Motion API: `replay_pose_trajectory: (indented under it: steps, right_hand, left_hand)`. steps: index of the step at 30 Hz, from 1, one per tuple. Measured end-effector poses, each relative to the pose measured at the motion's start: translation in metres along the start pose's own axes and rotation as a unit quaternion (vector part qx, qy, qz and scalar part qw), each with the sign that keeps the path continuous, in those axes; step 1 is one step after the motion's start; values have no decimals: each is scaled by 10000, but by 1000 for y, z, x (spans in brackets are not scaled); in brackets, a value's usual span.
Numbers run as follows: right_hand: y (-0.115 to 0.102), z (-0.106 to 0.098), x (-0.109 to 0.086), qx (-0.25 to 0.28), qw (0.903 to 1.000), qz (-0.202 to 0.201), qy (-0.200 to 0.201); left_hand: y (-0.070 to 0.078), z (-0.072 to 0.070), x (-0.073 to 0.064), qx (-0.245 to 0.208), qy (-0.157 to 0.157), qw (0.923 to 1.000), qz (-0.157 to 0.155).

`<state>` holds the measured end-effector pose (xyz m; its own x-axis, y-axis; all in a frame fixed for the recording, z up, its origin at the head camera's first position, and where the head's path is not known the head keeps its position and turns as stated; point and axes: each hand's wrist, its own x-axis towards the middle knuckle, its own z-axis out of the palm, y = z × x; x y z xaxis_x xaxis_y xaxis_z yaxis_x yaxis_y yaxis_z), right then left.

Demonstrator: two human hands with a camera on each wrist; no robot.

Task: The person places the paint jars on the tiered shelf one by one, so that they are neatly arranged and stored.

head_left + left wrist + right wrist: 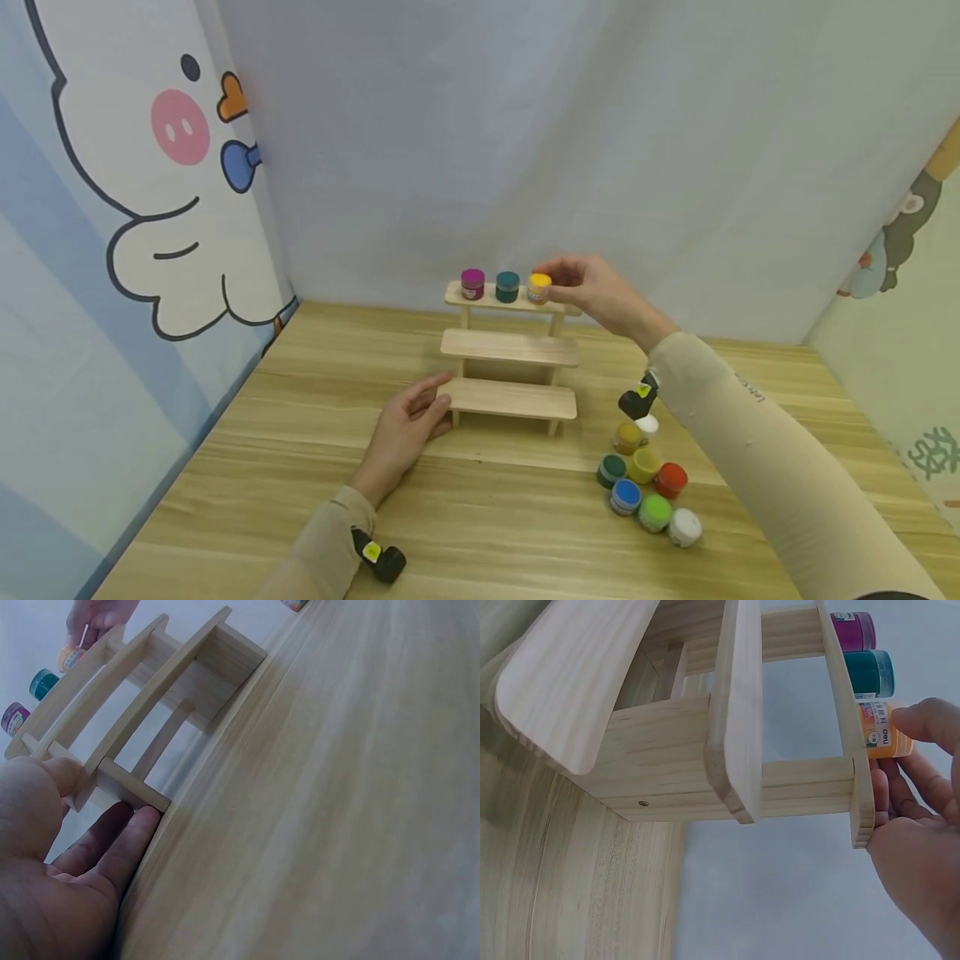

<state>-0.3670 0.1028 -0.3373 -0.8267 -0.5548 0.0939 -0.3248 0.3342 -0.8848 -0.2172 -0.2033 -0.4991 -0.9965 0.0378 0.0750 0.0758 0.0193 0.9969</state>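
Observation:
A three-tier wooden display rack (510, 398) stands on the table. On its top tier sit a purple paint jar (472, 284), a dark teal paint jar (507, 287) and a yellow-orange paint jar (539, 288), in a row from left to right. My right hand (600, 292) pinches the yellow-orange jar between thumb and fingers, its base at the top board. The jar's label faces the right wrist camera (877, 726). My left hand (401, 433) holds the left end of the lowest tier; in the left wrist view its fingertips (142, 821) lie against the rack's leg.
Several more paint jars stand clustered at the right front of the table, among them a blue jar (626, 497), a red jar (671, 480) and a white jar (685, 527). My right forearm passes above the table beside them. A pale curtain (525, 150) hangs behind the rack.

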Motion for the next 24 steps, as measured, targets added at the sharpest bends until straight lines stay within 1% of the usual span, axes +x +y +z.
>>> replay_pose_trajectory:
  steps: [7,11,17,24]
  right_hand:
    - [-1,0,0,17,9999,70,69]
    - [-2,1,0,55,9999,87,28]
    - [-4,2,-1,-61,9999,76,-102]
    - [-1,3,-2,-158,9998,57,-79]
  left_hand:
    - [3,1,1,-45,38,10000,-10]
    - [3,1,2,-44,53,10000,-23]
    - [2,0,2,-69,32,10000,-32]
    - [0,0,0,-96,17,9999,-37]
